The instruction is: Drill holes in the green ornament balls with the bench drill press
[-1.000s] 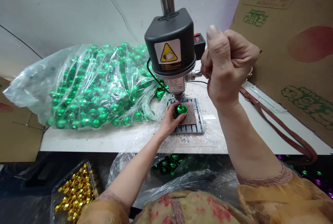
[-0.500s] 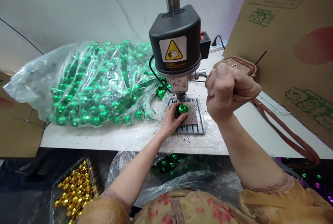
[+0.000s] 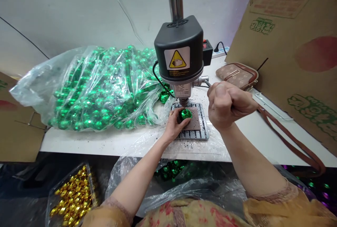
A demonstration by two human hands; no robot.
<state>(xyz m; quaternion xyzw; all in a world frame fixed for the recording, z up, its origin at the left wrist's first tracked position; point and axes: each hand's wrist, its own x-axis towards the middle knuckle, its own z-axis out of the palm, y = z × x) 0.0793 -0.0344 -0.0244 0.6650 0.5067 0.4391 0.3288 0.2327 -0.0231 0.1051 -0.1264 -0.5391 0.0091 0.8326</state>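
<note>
A shiny green faceted ball (image 3: 186, 114) sits on a brown pad (image 3: 195, 123) over the slotted metal base (image 3: 205, 133) of a small bench drill press (image 3: 179, 49). The thumb and fingers of my left hand (image 3: 174, 124) are closed round the ball's left side. Just above, the chuck (image 3: 183, 102) points down at the ball, and its bit meets the ball's top; how deep it goes I cannot tell. My right hand (image 3: 228, 104) is a fist round the press's feed lever (image 3: 207, 83), whose far end is hidden in the fingers.
Left of the press lies a clear bag of green balls (image 3: 100, 90). A patterned purse (image 3: 234, 75) with a brown strap lies at the right, beside a cardboard box (image 3: 292, 26). Below the table edge are a tub of gold balls (image 3: 73, 197) and a plastic bag (image 3: 123, 170). Dark shavings litter the base.
My right hand has come down slightly with the lever, uncovering more of the purse. My left hand keeps the ball in place under the chuck. The whole view has shifted a little.
</note>
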